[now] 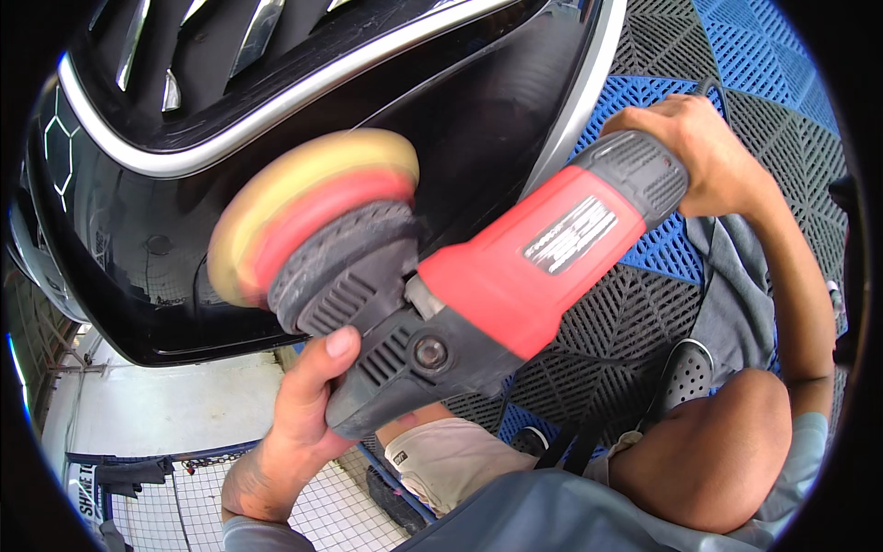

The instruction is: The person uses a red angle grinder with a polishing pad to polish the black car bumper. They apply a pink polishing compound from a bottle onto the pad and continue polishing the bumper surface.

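A red and black car polisher (510,248) spans the middle of the view, held in both hands. My left hand (310,400) grips its black front handle, the thumb lying along the head. Around the grey rear end of the body is my right hand (703,145). The round foam pad (317,200), yellow on the face and red behind, looks blurred and faces the glossy black car bumper (476,117). Whether the pad touches the paint cannot be made out. A silver trim strip (207,155) curves along the bumper above the pad.
Blue and dark grey slotted floor tiles (621,317) lie beneath me. A grey cloth (738,297) hangs by my right arm, near a shoe with holes (690,372). Behind the power cord (707,86) are more tiles. A wire mesh rack (207,510) stands at lower left.
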Available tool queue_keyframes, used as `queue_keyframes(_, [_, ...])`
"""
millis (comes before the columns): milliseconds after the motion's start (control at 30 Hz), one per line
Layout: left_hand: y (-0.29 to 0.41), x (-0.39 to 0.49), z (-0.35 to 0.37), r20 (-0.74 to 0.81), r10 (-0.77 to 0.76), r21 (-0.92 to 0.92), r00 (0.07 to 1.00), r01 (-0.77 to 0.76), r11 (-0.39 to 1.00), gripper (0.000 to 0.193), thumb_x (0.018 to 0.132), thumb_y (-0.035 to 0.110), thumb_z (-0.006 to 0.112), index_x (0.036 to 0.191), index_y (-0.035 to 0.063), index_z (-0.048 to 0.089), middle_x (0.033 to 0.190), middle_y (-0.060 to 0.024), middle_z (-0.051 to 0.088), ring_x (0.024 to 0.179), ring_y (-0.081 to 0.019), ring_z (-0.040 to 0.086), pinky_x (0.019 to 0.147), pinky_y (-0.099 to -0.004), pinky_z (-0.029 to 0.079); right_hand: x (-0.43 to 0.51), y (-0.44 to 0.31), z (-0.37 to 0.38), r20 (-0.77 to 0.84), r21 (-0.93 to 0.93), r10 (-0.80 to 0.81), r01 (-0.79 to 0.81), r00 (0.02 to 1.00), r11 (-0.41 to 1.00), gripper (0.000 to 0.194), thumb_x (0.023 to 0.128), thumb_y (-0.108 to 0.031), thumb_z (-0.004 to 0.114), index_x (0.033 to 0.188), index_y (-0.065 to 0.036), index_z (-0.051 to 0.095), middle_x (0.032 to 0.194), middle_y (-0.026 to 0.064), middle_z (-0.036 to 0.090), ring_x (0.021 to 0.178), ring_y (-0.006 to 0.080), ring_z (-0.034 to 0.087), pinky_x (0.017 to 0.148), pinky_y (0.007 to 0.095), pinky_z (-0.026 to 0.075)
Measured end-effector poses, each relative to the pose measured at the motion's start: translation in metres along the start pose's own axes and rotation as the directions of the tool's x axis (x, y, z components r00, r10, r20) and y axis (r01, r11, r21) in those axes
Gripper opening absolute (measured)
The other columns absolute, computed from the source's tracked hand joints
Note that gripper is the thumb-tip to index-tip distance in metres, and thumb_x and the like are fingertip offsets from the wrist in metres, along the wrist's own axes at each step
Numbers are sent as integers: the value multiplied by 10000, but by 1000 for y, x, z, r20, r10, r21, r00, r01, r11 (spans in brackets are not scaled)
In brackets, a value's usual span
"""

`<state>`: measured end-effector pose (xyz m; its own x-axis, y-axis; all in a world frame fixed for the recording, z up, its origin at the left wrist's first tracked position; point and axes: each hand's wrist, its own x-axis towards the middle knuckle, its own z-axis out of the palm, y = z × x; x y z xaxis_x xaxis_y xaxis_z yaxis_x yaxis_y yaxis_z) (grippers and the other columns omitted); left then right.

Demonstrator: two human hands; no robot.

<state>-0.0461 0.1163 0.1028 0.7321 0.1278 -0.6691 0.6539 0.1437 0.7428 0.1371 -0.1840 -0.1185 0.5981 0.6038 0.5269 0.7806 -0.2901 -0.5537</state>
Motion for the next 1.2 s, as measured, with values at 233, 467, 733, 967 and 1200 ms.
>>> queue_keyframes(233, [-32, -15, -59, -100, 62, 52, 993, -57, 997, 797, 846, 427, 733, 1428, -22, 425, 1210, -212, 650, 967, -327, 727, 632, -464, 653, 17, -35, 31, 10, 29, -91, 91, 996, 995, 552, 563, -65, 731, 1099, -92, 601, 878, 108, 703, 846, 354, 697, 738, 456, 533])
queue_keyframes(467, [-33, -19, -74, -105, 44, 68, 994, -37, 997, 785, 870, 482, 694, 1447, 19, 433, 1208, -224, 674, 930, -376, 735, 593, -507, 638, 15, -46, 33, 45, 27, -40, 39, 998, 999, 567, 567, -62, 726, 1118, -98, 596, 822, 107, 698, 813, 364, 691, 722, 468, 525])
queue_keyframes(733, [0, -12, -23, -145, -37, -16, 989, 35, 999, 745, 922, 486, 660, 1441, 3, 430, 1177, -247, 680, 910, -411, 737, 587, -526, 652, 6, -23, 12, 27, 55, 10, -12, 1000, 998, 658, 494, -7, 683, 1143, -90, 612, 833, 154, 694, 837, 399, 678, 704, 477, 523])
queue_keyframes(967, [11, -3, 13, -149, -25, 39, 989, 31, 999, 708, 978, 485, 603, 1467, 13, 403, 1220, -264, 656, 925, -435, 729, 601, -543, 654, -3, 1, 3, 22, 91, 50, -52, 998, 994, 603, 501, -42, 692, 1100, -63, 624, 856, 168, 694, 867, 392, 684, 752, 460, 530])
queue_keyframes(1200, [16, 2, 25, -100, -32, 160, 994, 48, 986, 727, 994, 509, 575, 1490, 19, 369, 1275, -276, 623, 981, -452, 713, 645, -565, 651, -5, 10, 1, 20, 67, 65, -66, 998, 996, 588, 510, -36, 698, 1093, -64, 624, 864, 166, 696, 873, 391, 685, 763, 455, 535])
